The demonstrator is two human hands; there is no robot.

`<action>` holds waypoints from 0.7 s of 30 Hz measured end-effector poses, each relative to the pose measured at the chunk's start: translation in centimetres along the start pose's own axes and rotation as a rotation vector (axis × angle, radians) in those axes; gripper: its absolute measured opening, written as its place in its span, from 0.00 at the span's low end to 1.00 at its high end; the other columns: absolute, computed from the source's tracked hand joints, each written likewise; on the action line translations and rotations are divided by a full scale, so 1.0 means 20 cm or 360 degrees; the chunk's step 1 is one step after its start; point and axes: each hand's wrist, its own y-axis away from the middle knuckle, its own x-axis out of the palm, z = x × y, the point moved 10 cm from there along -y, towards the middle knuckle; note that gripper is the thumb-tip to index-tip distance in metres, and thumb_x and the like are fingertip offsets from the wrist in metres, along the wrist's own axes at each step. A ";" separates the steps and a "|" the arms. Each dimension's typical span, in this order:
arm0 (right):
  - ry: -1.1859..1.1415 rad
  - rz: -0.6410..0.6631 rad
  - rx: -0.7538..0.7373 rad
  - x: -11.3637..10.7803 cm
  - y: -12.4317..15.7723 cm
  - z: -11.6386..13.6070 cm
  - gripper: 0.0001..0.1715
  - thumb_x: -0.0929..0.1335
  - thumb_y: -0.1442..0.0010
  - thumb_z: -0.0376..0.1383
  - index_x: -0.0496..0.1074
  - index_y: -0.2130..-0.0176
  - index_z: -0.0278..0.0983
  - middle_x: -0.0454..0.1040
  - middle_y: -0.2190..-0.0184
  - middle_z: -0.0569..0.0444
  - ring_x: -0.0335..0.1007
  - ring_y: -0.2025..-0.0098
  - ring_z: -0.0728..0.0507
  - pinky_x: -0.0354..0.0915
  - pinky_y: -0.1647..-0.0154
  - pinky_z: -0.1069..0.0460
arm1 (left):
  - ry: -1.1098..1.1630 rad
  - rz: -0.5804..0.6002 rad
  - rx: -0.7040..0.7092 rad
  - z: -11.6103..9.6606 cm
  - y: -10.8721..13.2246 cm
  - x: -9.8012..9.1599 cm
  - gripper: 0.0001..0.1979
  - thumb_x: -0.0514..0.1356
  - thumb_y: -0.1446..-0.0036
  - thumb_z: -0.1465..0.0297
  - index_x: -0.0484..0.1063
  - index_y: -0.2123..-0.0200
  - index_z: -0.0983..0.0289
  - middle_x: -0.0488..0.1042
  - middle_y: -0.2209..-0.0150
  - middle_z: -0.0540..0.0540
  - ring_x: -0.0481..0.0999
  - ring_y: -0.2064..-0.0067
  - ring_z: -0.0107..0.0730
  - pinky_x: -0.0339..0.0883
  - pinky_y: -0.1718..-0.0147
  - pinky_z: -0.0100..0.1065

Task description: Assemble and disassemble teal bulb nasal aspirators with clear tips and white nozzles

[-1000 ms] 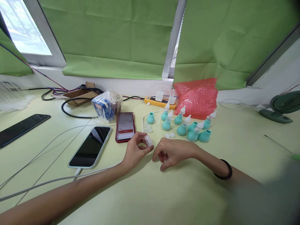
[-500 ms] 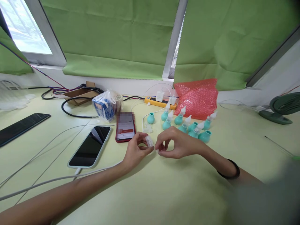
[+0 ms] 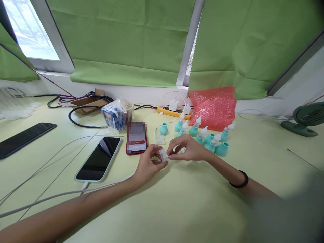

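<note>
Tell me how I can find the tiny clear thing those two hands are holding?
Start at the pale yellow-green table and find the red phone near its middle. Just right of it, the left hand and right hand meet at a small clear plastic piece. Unlike the teal bulbs behind, it is see-through and held off the table.
</note>
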 end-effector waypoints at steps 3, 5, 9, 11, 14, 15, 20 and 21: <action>-0.0033 0.0017 0.0033 0.02 -0.01 -0.03 0.10 0.68 0.55 0.35 0.72 0.70 0.31 0.71 0.73 0.52 0.67 0.72 0.50 0.67 0.72 0.55 | 0.0004 0.0008 0.0009 0.00 0.00 0.00 0.15 0.60 0.59 0.74 0.59 0.65 0.64 0.67 0.69 0.51 0.69 0.67 0.28 0.66 0.72 0.28; -0.0030 0.0014 0.0057 0.02 -0.01 -0.05 0.10 0.68 0.54 0.36 0.72 0.70 0.31 0.71 0.73 0.52 0.67 0.72 0.50 0.66 0.72 0.55 | 0.0013 0.0013 0.0015 -0.01 0.00 0.00 0.15 0.60 0.58 0.74 0.59 0.65 0.64 0.67 0.69 0.51 0.69 0.67 0.27 0.67 0.72 0.28; 0.0000 0.0003 0.0075 0.02 -0.01 -0.07 0.10 0.68 0.54 0.35 0.72 0.70 0.31 0.71 0.74 0.52 0.66 0.73 0.50 0.65 0.73 0.56 | 0.0015 0.0018 0.0017 0.00 0.00 0.00 0.15 0.60 0.58 0.74 0.59 0.65 0.64 0.67 0.69 0.51 0.69 0.67 0.28 0.67 0.72 0.28; 0.0019 0.0000 0.0079 0.02 -0.01 -0.07 0.10 0.67 0.54 0.35 0.72 0.71 0.31 0.71 0.74 0.52 0.66 0.73 0.50 0.65 0.74 0.56 | 0.0009 0.0013 0.0017 0.00 0.00 0.00 0.15 0.60 0.59 0.74 0.59 0.65 0.64 0.67 0.69 0.51 0.69 0.67 0.28 0.67 0.72 0.28; 0.0047 -0.0008 0.0071 0.02 -0.01 -0.07 0.10 0.67 0.54 0.36 0.72 0.71 0.32 0.72 0.74 0.52 0.67 0.73 0.50 0.65 0.75 0.56 | 0.0008 0.0008 0.0009 0.00 0.00 0.00 0.15 0.60 0.59 0.74 0.59 0.65 0.64 0.67 0.69 0.51 0.69 0.67 0.28 0.67 0.72 0.28; 0.0057 -0.0013 0.0063 0.03 -0.01 -0.07 0.10 0.67 0.54 0.36 0.72 0.71 0.32 0.72 0.74 0.52 0.67 0.73 0.50 0.65 0.74 0.56 | 0.0009 0.0010 0.0005 0.01 0.00 0.00 0.15 0.60 0.59 0.74 0.59 0.65 0.64 0.67 0.69 0.51 0.69 0.67 0.29 0.67 0.72 0.29; 0.0122 -0.0042 0.0006 0.03 -0.01 -0.05 0.08 0.66 0.53 0.34 0.72 0.70 0.32 0.72 0.73 0.52 0.67 0.73 0.50 0.65 0.74 0.56 | 0.0012 -0.0007 0.0008 0.00 0.00 0.00 0.15 0.60 0.59 0.74 0.60 0.65 0.64 0.68 0.69 0.51 0.70 0.67 0.29 0.66 0.72 0.28; 0.0139 -0.0042 -0.0011 0.02 -0.01 -0.04 0.08 0.66 0.53 0.34 0.72 0.70 0.32 0.72 0.74 0.52 0.67 0.73 0.50 0.65 0.75 0.56 | 0.0012 -0.0013 0.0005 0.00 0.00 0.00 0.15 0.60 0.59 0.74 0.60 0.66 0.64 0.68 0.69 0.51 0.70 0.67 0.29 0.66 0.72 0.28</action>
